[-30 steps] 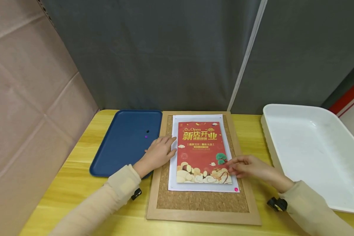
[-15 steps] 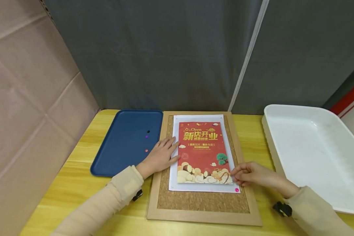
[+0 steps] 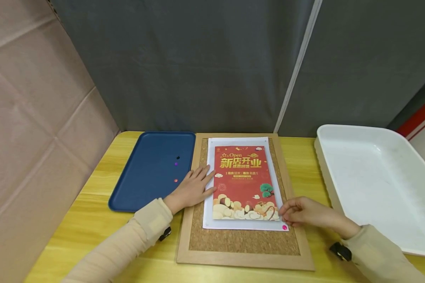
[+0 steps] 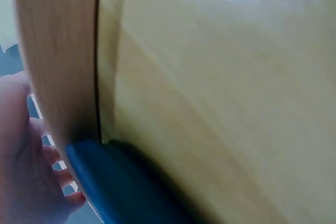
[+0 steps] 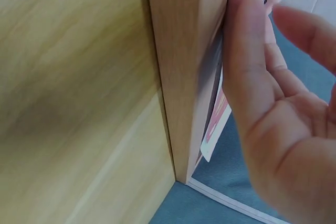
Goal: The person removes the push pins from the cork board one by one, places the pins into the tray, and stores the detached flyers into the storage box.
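A red poster [image 3: 241,186] with gold lettering lies on a slightly larger white sheet [image 3: 246,225], both on a wood-framed cork board [image 3: 242,241]. My left hand [image 3: 191,188] rests spread over the left edges of the poster and sheet. Beside the poster's lower right corner, my right hand [image 3: 306,212] touches the board area with loosely bent fingers. In the right wrist view its fingers [image 5: 247,51] lie along the poster's edge, with nothing visibly pinched. A pink pushpin [image 3: 285,227] sits in the sheet's lower right corner.
Left of the board is a blue tray [image 3: 141,181] with a black pin [image 3: 178,157], a purple pin [image 3: 176,164] and a red pin [image 3: 176,181]. A deep white tub [image 3: 379,177] stands at the right. Behind the table hangs a grey curtain [image 3: 198,70].
My right hand has slid down and slightly right along the poster's right edge. The left hand has spread a little further over the poster's left edge, uncovering the red pin.
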Available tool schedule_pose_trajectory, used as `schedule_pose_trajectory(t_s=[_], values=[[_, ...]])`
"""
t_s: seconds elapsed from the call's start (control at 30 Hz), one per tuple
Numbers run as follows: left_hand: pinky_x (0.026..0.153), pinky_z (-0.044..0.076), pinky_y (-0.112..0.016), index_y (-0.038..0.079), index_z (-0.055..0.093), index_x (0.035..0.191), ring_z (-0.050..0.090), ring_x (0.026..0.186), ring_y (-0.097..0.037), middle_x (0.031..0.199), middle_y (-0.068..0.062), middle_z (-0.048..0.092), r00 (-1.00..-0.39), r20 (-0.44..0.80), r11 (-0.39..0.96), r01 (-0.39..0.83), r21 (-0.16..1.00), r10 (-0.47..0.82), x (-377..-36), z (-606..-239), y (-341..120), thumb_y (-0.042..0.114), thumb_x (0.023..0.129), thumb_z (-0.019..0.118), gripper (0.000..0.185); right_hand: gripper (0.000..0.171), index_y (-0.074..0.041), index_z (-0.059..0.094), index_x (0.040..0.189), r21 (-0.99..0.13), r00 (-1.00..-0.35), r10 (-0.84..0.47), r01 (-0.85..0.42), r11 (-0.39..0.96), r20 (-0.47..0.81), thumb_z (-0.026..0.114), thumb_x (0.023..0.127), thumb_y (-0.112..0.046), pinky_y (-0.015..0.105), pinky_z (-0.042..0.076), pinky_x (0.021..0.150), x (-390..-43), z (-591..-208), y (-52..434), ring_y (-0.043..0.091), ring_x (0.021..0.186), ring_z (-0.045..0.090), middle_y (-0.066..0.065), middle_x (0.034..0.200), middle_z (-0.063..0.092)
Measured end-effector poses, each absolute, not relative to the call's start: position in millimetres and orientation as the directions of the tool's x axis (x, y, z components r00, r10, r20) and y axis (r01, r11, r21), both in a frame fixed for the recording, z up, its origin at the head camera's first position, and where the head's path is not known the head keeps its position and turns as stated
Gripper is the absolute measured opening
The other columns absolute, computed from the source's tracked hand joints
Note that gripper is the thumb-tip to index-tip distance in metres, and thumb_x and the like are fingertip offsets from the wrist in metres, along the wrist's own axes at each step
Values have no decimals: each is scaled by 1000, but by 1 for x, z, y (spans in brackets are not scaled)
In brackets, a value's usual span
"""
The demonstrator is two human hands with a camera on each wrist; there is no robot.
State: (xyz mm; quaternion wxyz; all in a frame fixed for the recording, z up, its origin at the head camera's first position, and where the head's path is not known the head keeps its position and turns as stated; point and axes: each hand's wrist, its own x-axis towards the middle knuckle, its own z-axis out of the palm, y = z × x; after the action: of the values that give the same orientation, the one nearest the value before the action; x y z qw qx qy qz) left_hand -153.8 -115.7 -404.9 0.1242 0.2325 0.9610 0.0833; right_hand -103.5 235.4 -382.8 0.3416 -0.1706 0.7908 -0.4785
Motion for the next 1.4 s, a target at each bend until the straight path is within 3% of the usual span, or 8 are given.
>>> schedule_pose_trajectory(t_s=[0.13, 0.37, 0.7, 1.0, 1.4], values=[[120, 13, -53, 16, 22, 153, 11, 150, -33, 162, -9, 14, -860, -198, 877, 430, 213, 470, -154, -405, -115, 51, 99, 38, 67, 23, 14, 60, 101, -866, -696, -629, -19, 499, -347, 59, 88, -4, 16, 48, 62, -103, -381, 235, 0, 72, 56, 11, 89, 68], [120, 12, -53, 16, 22, 153, 10, 150, -33, 162, -9, 13, -860, -199, 877, 430, 215, 470, -154, -405, -115, 51, 99, 38, 66, 20, 12, 62, 97, -865, -666, -669, -72, 497, -330, 64, 80, 1, 17, 52, 67, -102, -379, 232, 3, 77, 59, 10, 87, 67], [120, 12, -53, 16, 21, 153, 11, 150, -33, 162, -9, 13, -859, -203, 878, 429, 213, 469, -154, -404, -116, 51, 99, 37, 66, 13, 1, 65, 89, -805, -660, -692, -222, 550, -291, 68, 76, 3, 17, 47, 61, -100, -380, 229, -3, 70, 52, 8, 76, 64], [120, 11, -54, 16, 21, 154, 10, 150, -33, 162, -9, 12, -859, -207, 879, 427, 211, 467, -154, -402, -116, 49, 100, 37, 65, 14, -8, 66, 82, -716, -662, -709, -372, 591, -241, 68, 74, 4, 17, 42, 57, -98, -379, 225, -5, 66, 43, -7, 71, 57], [120, 12, -54, 16, 21, 154, 10, 150, -33, 162, -9, 13, -861, -199, 880, 433, 195, 468, -154, -404, -115, 51, 100, 36, 66, 13, -12, 66, 75, -687, -678, -686, -368, 627, -263, 72, 75, 0, 17, 41, 56, -98, -378, 224, -5, 63, 44, -10, 68, 57]])
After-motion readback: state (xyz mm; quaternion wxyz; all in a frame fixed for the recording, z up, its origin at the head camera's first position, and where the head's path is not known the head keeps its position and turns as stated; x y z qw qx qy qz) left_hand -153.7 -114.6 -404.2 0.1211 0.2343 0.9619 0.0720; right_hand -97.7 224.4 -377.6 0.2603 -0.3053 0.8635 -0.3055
